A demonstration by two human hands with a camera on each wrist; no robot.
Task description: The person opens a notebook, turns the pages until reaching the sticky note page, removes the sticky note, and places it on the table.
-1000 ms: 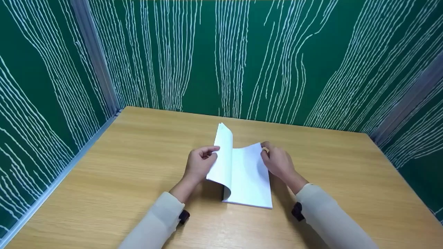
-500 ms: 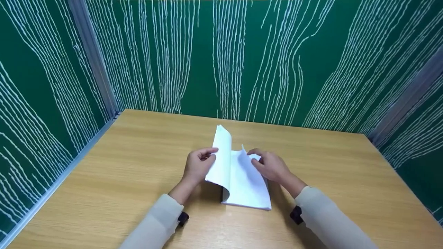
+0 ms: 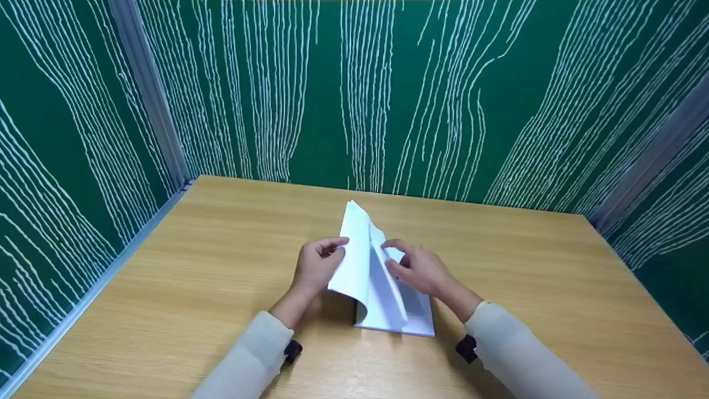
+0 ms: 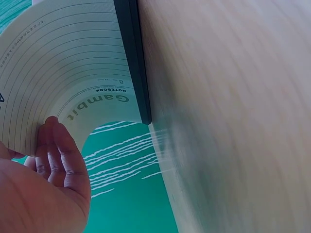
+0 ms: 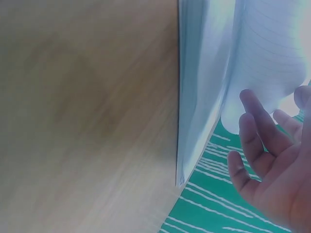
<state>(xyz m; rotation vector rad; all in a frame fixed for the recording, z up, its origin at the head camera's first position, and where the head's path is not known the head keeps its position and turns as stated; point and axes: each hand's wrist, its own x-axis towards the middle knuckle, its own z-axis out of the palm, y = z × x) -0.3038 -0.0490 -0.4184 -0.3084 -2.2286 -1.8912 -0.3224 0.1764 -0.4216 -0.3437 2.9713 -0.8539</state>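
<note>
A white notebook [image 3: 363, 255] lies open on the wooden table, its left-hand sheets raised and curved. My left hand [image 3: 321, 261] grips the outer edge of these sheets between thumb and fingers. Seen from the left wrist, a lined page [image 4: 73, 53] carries the upside-down words "Gambit NOTEBOOK" beside a dark cover edge [image 4: 133, 58]. On the other side, a lifted page [image 3: 388, 293] leans up toward the left. My right hand [image 3: 421, 269] is at its right edge; the right wrist view shows spread, slightly bent fingers [image 5: 262, 121] against the lined page [image 5: 272, 53].
The wooden table [image 3: 194, 266] extends around the notebook. Green panels [image 3: 321, 111] with wavy white lines enclose it at the back and sides, with grey posts [image 3: 152, 94] at the corners. Dark wrist devices [image 3: 467, 348] sit under the pale sleeves.
My right hand has moved left from the notebook's upper right corner, bringing a page up and over toward the raised sheets. My left hand keeps its hold in nearly the same spot.
</note>
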